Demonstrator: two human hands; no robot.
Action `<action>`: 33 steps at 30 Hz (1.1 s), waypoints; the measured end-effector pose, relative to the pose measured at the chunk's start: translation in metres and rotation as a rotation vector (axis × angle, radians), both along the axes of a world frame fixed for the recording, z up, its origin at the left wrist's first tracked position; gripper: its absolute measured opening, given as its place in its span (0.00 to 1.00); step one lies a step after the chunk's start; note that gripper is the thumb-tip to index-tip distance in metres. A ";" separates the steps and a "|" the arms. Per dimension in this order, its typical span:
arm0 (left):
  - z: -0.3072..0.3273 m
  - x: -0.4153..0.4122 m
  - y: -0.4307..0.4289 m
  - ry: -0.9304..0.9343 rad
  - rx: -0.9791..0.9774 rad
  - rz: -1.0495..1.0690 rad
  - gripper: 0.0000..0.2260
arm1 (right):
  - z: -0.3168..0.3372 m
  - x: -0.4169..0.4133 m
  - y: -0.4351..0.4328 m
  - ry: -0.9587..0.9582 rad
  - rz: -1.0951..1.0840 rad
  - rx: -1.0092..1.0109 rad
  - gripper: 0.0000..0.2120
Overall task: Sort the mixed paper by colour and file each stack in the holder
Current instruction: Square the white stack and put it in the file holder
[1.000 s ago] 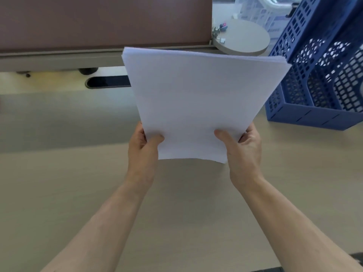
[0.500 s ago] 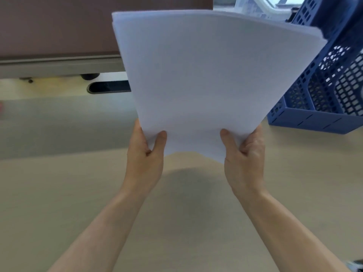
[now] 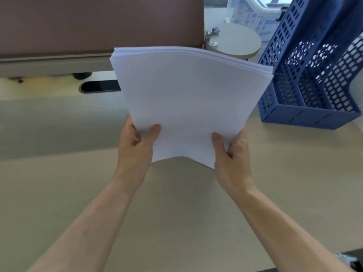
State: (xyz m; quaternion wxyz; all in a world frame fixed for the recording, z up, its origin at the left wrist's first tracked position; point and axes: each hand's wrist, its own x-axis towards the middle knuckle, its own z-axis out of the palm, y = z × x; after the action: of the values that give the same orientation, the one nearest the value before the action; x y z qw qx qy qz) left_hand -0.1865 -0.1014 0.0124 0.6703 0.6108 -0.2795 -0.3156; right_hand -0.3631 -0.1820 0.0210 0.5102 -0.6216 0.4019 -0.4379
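The blue plastic holder with holes stands on the pale table. The left hand and right hand each grip the bent white paper stack, up in the air beside it.

White paper here, smooth and matt, its sheet edges showing as fine layers along the top, and it is limp enough to bow. The holder is blue plastic, moulded as an open lattice, with a slight sheen on its base. The counter looks like pale wood-grain laminate, smooth and matt. Behind it is a brown panel, flat and dull, material hard to tell. The slot in the counter gleams glossy black. The round top is beige, smooth and matt.
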 end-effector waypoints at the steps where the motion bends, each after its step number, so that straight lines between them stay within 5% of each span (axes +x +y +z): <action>1: -0.001 0.001 0.001 0.008 0.005 -0.018 0.19 | 0.001 -0.001 0.000 0.025 -0.005 -0.018 0.19; 11: 0.023 -0.005 0.000 -0.005 0.092 -0.131 0.12 | 0.020 -0.027 0.004 0.150 0.021 -0.006 0.11; 16: 0.091 -0.008 -0.042 -0.063 0.047 -0.245 0.09 | 0.119 -0.070 -0.029 0.023 0.190 0.005 0.19; 21: 0.144 -0.036 -0.094 -0.115 0.016 -0.404 0.12 | 0.195 -0.116 -0.082 0.208 0.432 0.185 0.12; 33: 0.145 -0.142 -0.241 -0.129 0.115 -0.434 0.12 | 0.181 -0.212 -0.215 0.392 0.210 0.015 0.08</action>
State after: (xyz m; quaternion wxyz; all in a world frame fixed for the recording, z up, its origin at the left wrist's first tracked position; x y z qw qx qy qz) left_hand -0.3284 -0.3424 0.1579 0.5314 0.5925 -0.4279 -0.4284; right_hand -0.5749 -0.3968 0.2024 0.4697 -0.7295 0.4298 -0.2500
